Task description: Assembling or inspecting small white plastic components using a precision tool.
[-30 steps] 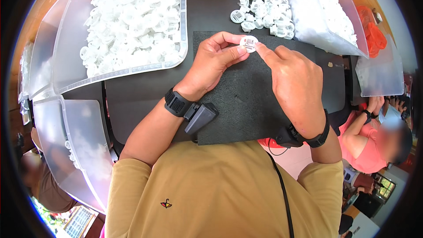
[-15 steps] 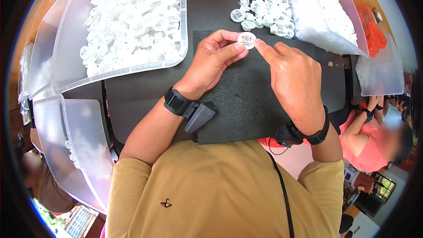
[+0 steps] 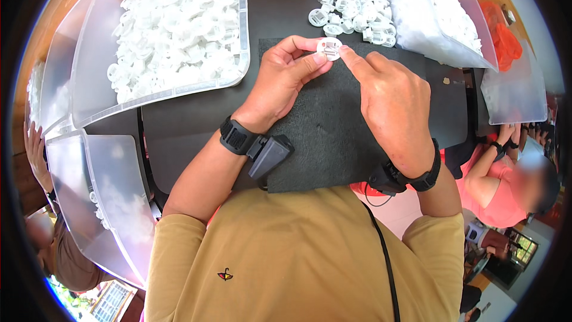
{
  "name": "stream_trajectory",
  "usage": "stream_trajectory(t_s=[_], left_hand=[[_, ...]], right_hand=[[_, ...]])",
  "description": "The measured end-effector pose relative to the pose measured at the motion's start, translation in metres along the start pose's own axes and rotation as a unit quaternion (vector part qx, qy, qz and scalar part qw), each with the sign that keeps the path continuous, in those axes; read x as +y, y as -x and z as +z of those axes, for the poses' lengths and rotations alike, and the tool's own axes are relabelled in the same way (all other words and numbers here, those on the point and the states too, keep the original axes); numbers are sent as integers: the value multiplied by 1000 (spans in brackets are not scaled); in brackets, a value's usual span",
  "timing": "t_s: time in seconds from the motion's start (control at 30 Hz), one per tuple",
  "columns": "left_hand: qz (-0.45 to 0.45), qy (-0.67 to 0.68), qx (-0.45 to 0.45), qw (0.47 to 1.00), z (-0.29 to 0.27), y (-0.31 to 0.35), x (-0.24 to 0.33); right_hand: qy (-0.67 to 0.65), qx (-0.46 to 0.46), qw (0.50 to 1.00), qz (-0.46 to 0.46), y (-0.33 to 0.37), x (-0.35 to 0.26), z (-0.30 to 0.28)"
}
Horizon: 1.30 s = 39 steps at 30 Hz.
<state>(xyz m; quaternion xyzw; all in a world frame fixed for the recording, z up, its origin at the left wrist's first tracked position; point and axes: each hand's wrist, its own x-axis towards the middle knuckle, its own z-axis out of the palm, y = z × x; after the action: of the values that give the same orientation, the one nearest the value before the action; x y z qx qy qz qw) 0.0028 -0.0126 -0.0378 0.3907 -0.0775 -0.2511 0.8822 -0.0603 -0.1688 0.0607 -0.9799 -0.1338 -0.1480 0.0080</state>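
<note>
We look down on a dark tabletop (image 3: 190, 134) whose far-left corner lies under a clear bin (image 3: 243, 30) heaped with white plastic pieces (image 3: 179, 30). A second bin (image 3: 414, 9), also filled with white pieces, stands toward the far-right corner, with a loose pile (image 3: 357, 12) just beside its inner wall. Between the left bin and that pile, a bare strip of tabletop runs to the far edge. A black mat (image 3: 328, 143) extends from the near edge past the middle, its surface open between the forearms.

We see both hands meeting above the mat's far end. The left hand (image 3: 283, 80) pinches a small white round part (image 3: 329, 49), its thumb and index finger clamped on the left rim. The right hand (image 3: 396, 98) is back upward, index finger stretched out to the part's right rim; we cannot tell whether its hidden thumb grips too. A black wristband (image 3: 237, 137) circles the left wrist.
</note>
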Motion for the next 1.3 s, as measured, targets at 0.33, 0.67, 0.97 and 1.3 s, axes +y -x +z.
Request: stream_trajectory(t_s=[0.33,0.67,0.97,1.3], left_hand=[[27,4,-2,1000,0,0,2],[26,19,33,999,-4,-5,-5],[-22,139,-23,990,0,-2,-3],[-61,30,-33,997,10,3,2]], right_hand=[[77,60,990,-105,-3,4,6],[100,2,989,-106,-7,4,0],[-444,21,891,94,-15,22,31],[-522,-17,852,45,-33,23,34]])
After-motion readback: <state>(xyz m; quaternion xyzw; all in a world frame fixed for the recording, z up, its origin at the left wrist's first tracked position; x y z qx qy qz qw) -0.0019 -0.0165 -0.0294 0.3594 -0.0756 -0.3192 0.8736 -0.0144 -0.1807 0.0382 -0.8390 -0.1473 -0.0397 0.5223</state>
